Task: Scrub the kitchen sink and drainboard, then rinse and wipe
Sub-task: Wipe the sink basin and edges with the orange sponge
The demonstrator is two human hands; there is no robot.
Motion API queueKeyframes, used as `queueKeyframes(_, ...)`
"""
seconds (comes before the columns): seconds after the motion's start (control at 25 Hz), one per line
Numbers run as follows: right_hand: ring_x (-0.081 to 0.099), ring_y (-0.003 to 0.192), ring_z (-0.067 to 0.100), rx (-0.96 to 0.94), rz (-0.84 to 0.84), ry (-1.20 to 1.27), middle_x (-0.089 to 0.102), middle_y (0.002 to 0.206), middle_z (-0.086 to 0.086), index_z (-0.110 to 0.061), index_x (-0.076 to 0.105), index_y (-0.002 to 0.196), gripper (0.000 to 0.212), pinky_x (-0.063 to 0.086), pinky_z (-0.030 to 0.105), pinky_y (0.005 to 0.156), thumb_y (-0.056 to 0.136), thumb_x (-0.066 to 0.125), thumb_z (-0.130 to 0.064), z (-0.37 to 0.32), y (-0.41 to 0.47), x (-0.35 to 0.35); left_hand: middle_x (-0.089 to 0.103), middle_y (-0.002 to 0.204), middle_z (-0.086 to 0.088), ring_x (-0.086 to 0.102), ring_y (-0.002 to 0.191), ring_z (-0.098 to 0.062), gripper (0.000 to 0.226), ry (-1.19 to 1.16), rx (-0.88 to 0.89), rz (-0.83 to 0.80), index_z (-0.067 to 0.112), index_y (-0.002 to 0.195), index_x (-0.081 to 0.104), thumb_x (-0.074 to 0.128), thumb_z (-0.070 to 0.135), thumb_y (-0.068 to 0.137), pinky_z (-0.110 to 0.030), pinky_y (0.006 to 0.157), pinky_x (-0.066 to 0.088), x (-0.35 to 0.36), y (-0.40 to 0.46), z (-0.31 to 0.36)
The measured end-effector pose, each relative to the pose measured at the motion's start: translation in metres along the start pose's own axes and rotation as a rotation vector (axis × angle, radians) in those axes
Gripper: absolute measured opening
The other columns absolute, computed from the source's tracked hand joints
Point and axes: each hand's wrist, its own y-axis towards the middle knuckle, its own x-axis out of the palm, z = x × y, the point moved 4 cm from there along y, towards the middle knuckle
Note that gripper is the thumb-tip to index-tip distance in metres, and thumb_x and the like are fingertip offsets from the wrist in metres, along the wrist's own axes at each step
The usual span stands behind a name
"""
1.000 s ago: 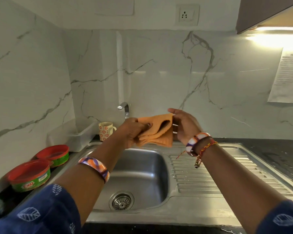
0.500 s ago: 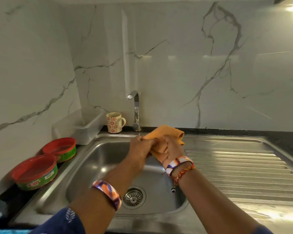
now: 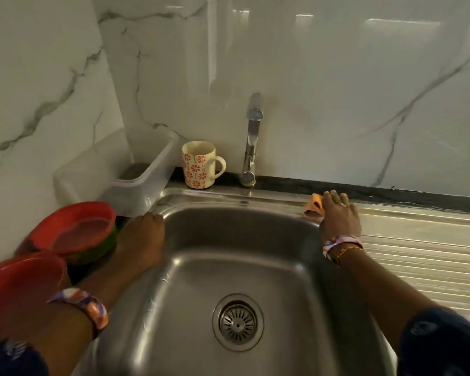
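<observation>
Dim, soft, glare on wall tiles (image 3: 310,36)

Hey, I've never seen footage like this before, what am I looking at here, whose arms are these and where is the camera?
No machine here: a person wears a wide-angle camera on the head, so you look down along their two arms at a kitchen sink. The single picture is taken from that head view.

The right hand presses a folded orange cloth onto the sink's back rim, where the ribbed drainboard begins. The left hand rests on the sink's left edge, fingers curled over it, holding nothing.

Behind the sink stand a tap and a flowered mug. Left of the mug is a clear plastic tub with something dark inside, too blurred to name. At the left sit two round containers with red lids. The drain strainer lies in the basin's floor.
</observation>
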Motion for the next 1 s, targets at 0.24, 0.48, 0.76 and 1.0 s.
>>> queueKeyframes(0.24, 0.045, 0.126, 0.037, 0.15, -0.153, -0.143, 0.048, 0.134, 0.022, 0.005, 0.044, 0.132, 0.045, 0.037, 0.046, 0.107, 0.093, 0.052, -0.016, -0.067, 0.016, 0.049, 0.048, 0.129, -0.005, 0.045, 0.12, -0.019, 0.03, 0.262, 0.109, 0.01, 0.012, 0.123, 0.047, 0.04, 0.013, 0.093, -0.025, 0.102, 0.032, 0.023, 0.01, 0.0)
queueKeyframes(0.48, 0.045, 0.126, 0.037, -0.267, -0.26, -0.051, 0.048, 0.135, 0.023, 0.003, 0.046, 0.132, 0.04, 0.041, 0.041, 0.101, 0.099, 0.036, -0.017, -0.225, -0.001, 0.079, 0.064, 0.105, -0.01, 0.062, 0.097, -0.025, 0.034, 0.157, 0.089, -0.011, 0.008, 0.099, 0.067, 0.075, 0.012, 0.066, -0.028, 0.087, 0.048, 0.032, 0.007, -0.009)
queueKeyframes(0.76, 0.055, 0.118, 0.024, -0.715, -0.279, 0.077, 0.06, 0.125, 0.006, -0.015, 0.06, 0.12, 0.029, 0.041, 0.034, 0.099, 0.096, 0.043, -0.018, -0.301, -0.005, 0.066, 0.048, 0.132, -0.01, 0.047, 0.121, -0.023, 0.04, -0.025, -0.004, -0.016, 0.007, 0.13, 0.047, 0.045, 0.002, 0.091, -0.027, 0.099, 0.037, 0.035, 0.013, -0.012)
queueKeyframes(1.0, 0.061, 0.106, 0.02, -0.76, -0.234, 0.169, 0.066, 0.111, 0.005, -0.016, 0.065, 0.112, 0.022, 0.047, 0.032, 0.096, 0.094, 0.052, -0.018, -0.292, 0.019, 0.067, 0.046, 0.132, -0.01, 0.045, 0.121, -0.023, 0.036, 0.031, 0.026, 0.012, 0.007, 0.126, 0.05, 0.041, 0.002, 0.092, -0.027, 0.099, 0.036, 0.034, 0.014, -0.012)
